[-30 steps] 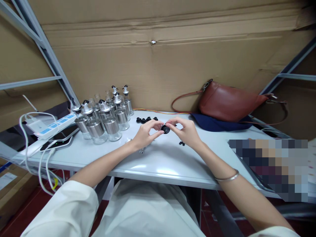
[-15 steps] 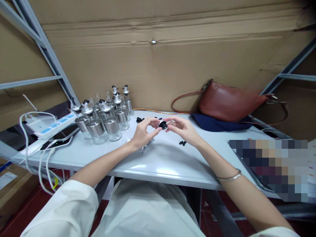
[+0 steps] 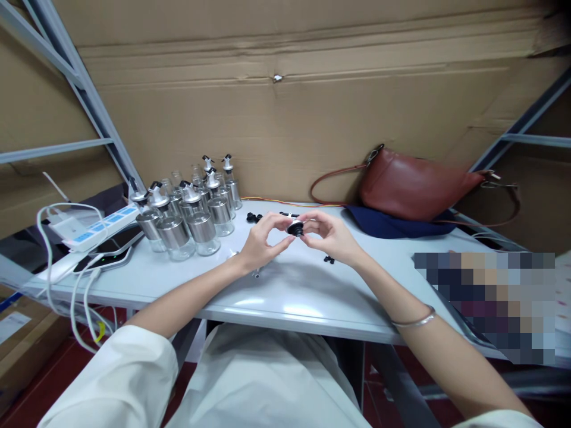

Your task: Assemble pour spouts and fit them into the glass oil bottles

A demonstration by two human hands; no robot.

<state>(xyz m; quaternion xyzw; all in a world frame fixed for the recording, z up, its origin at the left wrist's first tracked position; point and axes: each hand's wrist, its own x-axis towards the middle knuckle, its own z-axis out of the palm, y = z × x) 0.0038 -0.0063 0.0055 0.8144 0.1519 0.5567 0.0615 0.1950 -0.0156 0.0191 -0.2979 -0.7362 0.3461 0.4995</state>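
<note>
My left hand (image 3: 261, 241) and my right hand (image 3: 330, 236) meet above the grey table (image 3: 289, 291), both pinching a small black-and-silver pourer cap (image 3: 295, 226) between fingertips. Just beyond them a few loose black caps (image 3: 255, 217) lie on the table. Small black bits (image 3: 329, 260) rest near my right wrist. A silver part (image 3: 256, 273) lies under my left wrist. To the left stands a cluster of several glass bottles with steel sleeves and pourer tops (image 3: 191, 208).
A brown leather bag (image 3: 410, 184) lies on a dark blue cloth (image 3: 392, 223) at the back right. A power strip (image 3: 100, 223), white cables and a dark device (image 3: 107, 252) sit at the left edge. Cardboard lines the back wall. A blurred patch covers the right.
Both hands lifted the cap slightly and turned it between the fingertips; its silver side now shows more. Everything else on the table stays put.
</note>
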